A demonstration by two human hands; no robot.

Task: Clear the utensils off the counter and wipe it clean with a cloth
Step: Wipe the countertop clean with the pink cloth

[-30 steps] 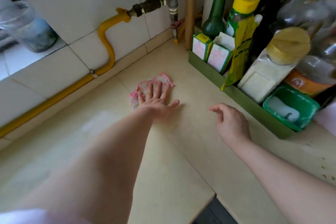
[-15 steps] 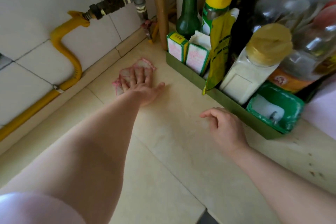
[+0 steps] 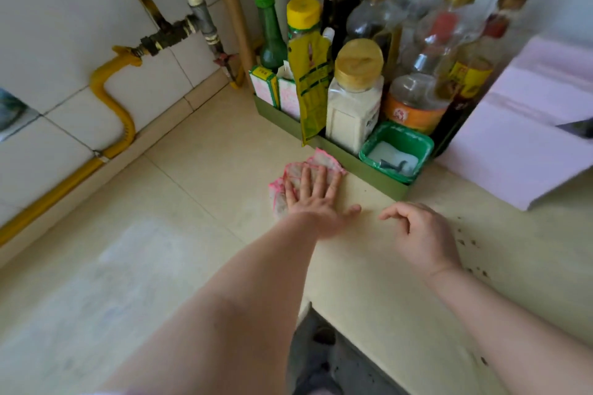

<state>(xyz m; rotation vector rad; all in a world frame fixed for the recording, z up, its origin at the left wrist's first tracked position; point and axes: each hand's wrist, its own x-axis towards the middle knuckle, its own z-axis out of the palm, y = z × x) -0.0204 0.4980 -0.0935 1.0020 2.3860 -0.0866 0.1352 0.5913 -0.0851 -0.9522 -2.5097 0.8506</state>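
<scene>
A pink-edged white cloth lies flat on the beige counter, right against the front wall of a green tray. My left hand presses down on the cloth with fingers spread and thumb out to the right. My right hand hovers or rests on the counter just to the right, fingers loosely curled, holding nothing.
The green tray holds several bottles, a yellow-lidded jar, small boxes and a green tub. A pink board lies at right. A yellow gas pipe runs along the tiled wall. Dark crumbs dot the counter at right.
My left hand has slid the cloth to the right, from near the wall corner to the front of the green tray. My right hand has stayed about where it was.
</scene>
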